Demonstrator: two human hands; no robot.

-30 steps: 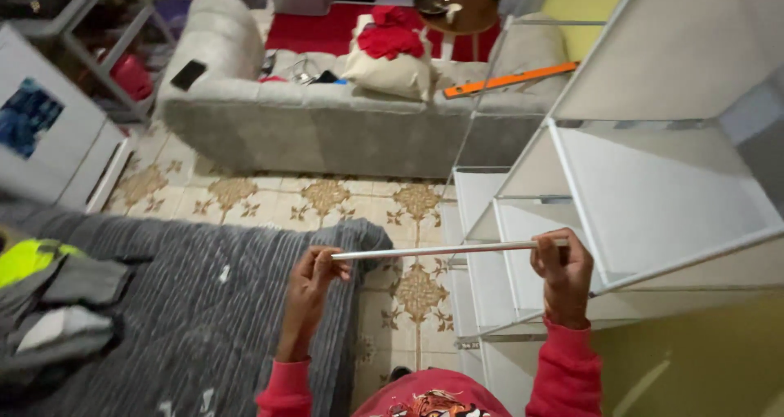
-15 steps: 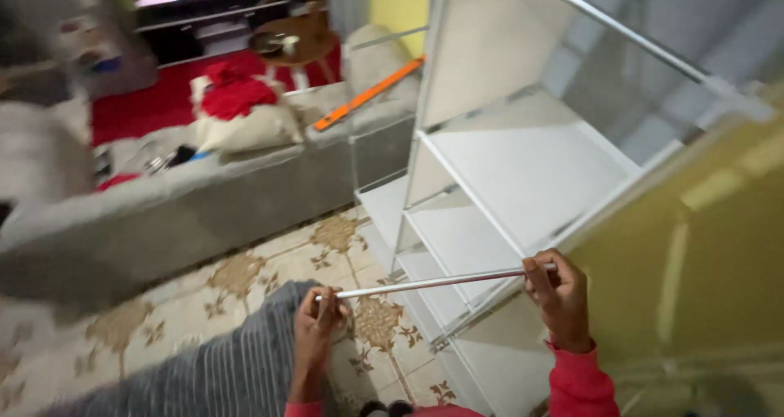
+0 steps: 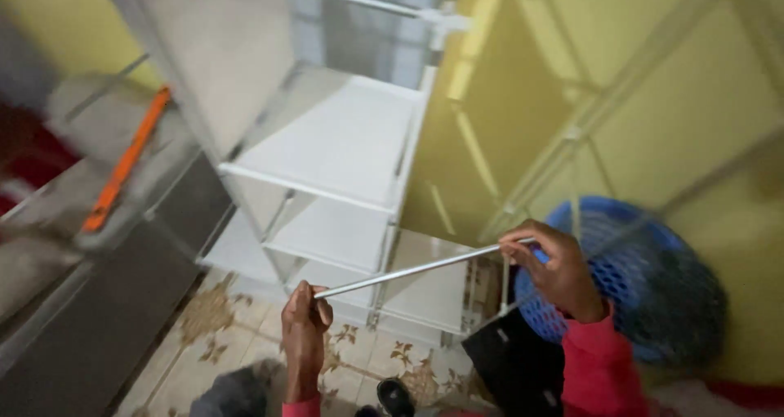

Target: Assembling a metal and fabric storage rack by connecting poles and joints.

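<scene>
A thin silver metal rod (image 3: 416, 267) runs slantwise between my two hands, lower at its left end. My left hand (image 3: 305, 331) pinches the rod's left end at the bottom centre. My right hand (image 3: 557, 270) grips the right end, higher up and to the right. Both arms wear red sleeves. Just beyond the rod stands a white fabric shelf unit (image 3: 327, 151) on a thin white pole frame, with several shelves stacked downward.
A blue mesh basket (image 3: 653, 286) sits behind my right hand against the yellow wall (image 3: 653, 82). A black object (image 3: 510, 364) lies on the floor below it. A grey sofa (image 3: 90, 303) with an orange level (image 3: 122, 164) on it is left. Patterned tiles (image 3: 212, 335) cover the floor.
The view has swung right: the sofa slid off to the left, and the yellow wall and blue basket came into sight. Both hands still hold the rod, now tilted more steeply.
</scene>
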